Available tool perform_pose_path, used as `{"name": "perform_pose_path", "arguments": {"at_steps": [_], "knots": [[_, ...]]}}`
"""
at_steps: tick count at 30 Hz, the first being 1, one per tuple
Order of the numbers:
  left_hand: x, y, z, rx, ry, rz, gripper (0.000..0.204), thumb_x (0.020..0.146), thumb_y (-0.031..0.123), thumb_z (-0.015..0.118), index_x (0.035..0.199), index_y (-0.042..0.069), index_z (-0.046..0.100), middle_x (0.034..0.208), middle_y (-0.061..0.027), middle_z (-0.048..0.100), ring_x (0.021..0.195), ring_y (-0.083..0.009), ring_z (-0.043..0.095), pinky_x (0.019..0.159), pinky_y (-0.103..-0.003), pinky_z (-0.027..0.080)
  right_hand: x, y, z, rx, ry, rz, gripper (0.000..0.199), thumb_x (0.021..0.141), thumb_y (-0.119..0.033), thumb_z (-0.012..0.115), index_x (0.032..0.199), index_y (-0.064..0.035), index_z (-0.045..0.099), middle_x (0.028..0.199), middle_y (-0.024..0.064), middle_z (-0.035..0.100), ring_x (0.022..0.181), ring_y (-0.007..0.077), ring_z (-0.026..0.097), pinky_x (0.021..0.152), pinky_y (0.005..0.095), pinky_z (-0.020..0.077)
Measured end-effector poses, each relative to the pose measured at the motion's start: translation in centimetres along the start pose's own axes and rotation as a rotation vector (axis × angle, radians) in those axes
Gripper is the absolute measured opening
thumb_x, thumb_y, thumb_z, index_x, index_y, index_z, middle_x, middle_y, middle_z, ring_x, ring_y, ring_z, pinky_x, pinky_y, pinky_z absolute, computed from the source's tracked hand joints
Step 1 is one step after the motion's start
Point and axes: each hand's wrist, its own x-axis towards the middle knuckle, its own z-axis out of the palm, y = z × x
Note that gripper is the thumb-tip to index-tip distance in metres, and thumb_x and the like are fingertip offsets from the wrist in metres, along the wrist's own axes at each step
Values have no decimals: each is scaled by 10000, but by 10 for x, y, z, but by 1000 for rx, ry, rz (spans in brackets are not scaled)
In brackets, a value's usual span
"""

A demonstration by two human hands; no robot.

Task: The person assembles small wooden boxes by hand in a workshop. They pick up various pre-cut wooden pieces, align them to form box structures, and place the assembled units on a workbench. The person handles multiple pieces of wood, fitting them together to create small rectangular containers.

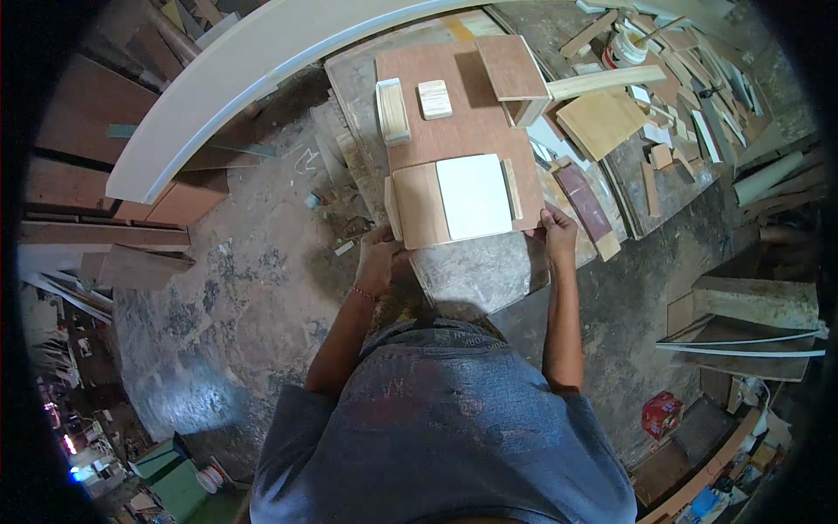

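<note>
Fingers [547, 217] (both hands [375, 264] [560, 237]) at plywood board [471, 135], white panel [474, 196] — flat, round-cornered.

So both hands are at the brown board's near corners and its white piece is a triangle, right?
No, the head view shows the white piece is a rectangle. The left hand and right hand are at the near corners of the brown board.

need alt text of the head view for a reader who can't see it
A person's left hand and right hand hold the near corners of a brown wooden board, which bears a white panel and a small pale block. Beyond, to the right, lie wood pieces and a white bucket.
</note>
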Motion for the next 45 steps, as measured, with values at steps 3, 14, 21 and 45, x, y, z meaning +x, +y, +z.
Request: {"name": "perform_pose_path", "arguments": {"at_steps": [3, 14, 21, 45], "knots": [[3, 4, -2, 130, -33, 183, 228, 752, -16, 534, 975, -58, 552, 885, -100, 600, 717, -164, 606, 654, -279, 524, 4, 5, 0, -22, -5, 13, 215, 851, -66, 473, 1013, 45, 560, 751, 82, 593, 604, 142, 578, 536, 263, 519], [47, 24, -21, 45, 82, 3, 217, 805, 35, 501, 994, -65, 538, 852, -84, 600, 707, -154, 609, 618, -239, 527, 12, 18, 25, 96, -11, 9, 234, 846, -86, 487, 1021, 58, 544, 826, 120, 605, 640, 163, 600, 546, 261, 528], [45, 0, -41, 217, 101, 362, 209, 787, 27, 507, 978, -55, 524, 830, -78, 577, 729, -161, 598, 628, -256, 526, 4, -21, 49, -527, 233, -498, 302, 825, -154, 522, 1039, 58, 540, 941, 150, 599, 895, 232, 561, 789, 303, 430], [77, 96, 8, -101, -268, -83, 444, 807, -3, 459, 1219, -82, 313, 1178, -149, 434, 1098, -221, 431, 915, -335, 380, -87, -17, 116, -135, 298, -77, 438, 795, -326, 589, 1062, 8, 494, 919, 96, 539, 704, 141, 544, 541, 253, 462]]}}
